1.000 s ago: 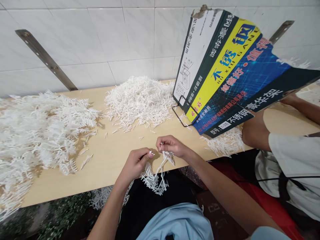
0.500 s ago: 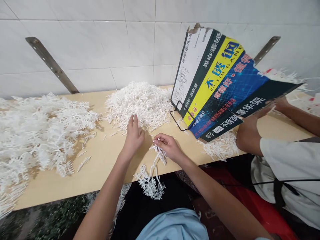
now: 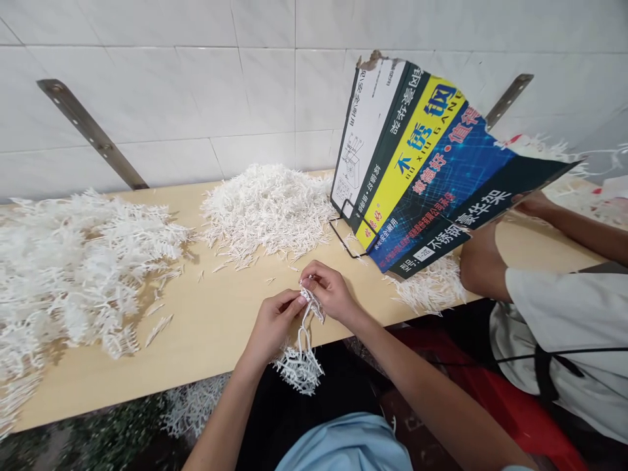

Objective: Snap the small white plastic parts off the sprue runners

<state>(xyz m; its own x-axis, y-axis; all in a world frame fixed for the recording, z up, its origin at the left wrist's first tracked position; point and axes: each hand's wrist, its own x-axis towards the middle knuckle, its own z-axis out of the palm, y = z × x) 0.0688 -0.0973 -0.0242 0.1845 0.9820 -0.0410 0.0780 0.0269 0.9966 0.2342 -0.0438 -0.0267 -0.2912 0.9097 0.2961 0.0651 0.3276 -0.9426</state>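
Observation:
In the head view my right hand (image 3: 330, 292) is closed, thumb and fingers pinching the top of a bundle of white strands (image 3: 314, 307) above the table's front edge. Fingertips of my left hand (image 3: 275, 320) meet the same bundle from the left, thumb and forefinger pressed together on it. Looped white strands run down from there to a bristly white tuft (image 3: 299, 371) hanging over my lap. What exactly sits between the fingertips is too small to make out. Behind my hands lies a heap of short white twig-like pieces (image 3: 267, 209).
A larger mass of branching white pieces (image 3: 83, 268) covers the left of the wooden table (image 3: 206, 333). A printed cardboard sheet (image 3: 417, 176) stands tilted beside a black wire frame (image 3: 347, 239). To the right, another person's arm (image 3: 483, 261) is partly behind it.
My left hand has come back from the small heap to the strand bundle and closed on it. My right hand stays pinched on the bundle. The view has shifted slightly.

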